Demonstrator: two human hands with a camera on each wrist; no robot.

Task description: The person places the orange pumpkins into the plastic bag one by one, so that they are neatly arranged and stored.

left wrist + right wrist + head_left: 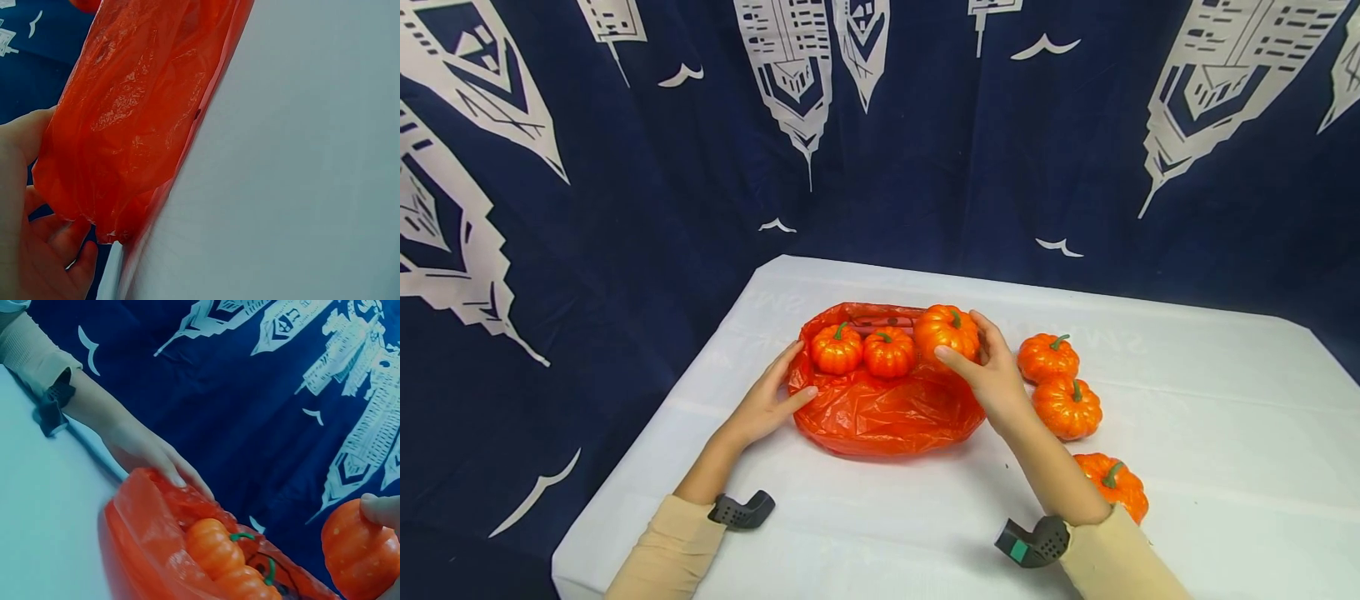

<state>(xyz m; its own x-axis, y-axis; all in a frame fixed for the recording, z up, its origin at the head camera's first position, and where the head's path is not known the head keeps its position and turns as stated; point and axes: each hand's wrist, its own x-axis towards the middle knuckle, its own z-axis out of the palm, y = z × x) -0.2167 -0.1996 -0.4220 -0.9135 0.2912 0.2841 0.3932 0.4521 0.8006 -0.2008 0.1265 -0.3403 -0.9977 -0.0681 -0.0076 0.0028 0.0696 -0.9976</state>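
Note:
My right hand grips a small orange pumpkin with a green stem, thumb in front and fingers around its right side. It is held over the right part of a red plastic bag, whose mouth is spread wide. Inside the bag sit two similar pumpkins side by side, the left pumpkin and the middle pumpkin. My left hand rests against the bag's left side with thumb and fingers spread. In the left wrist view, the fingers lie loosely bent beside the red plastic.
To the right of the bag, three more pumpkins lie on the white-covered table: a far one, one touching it, and a nearer one partly behind my right forearm. A dark blue patterned curtain hangs behind the table.

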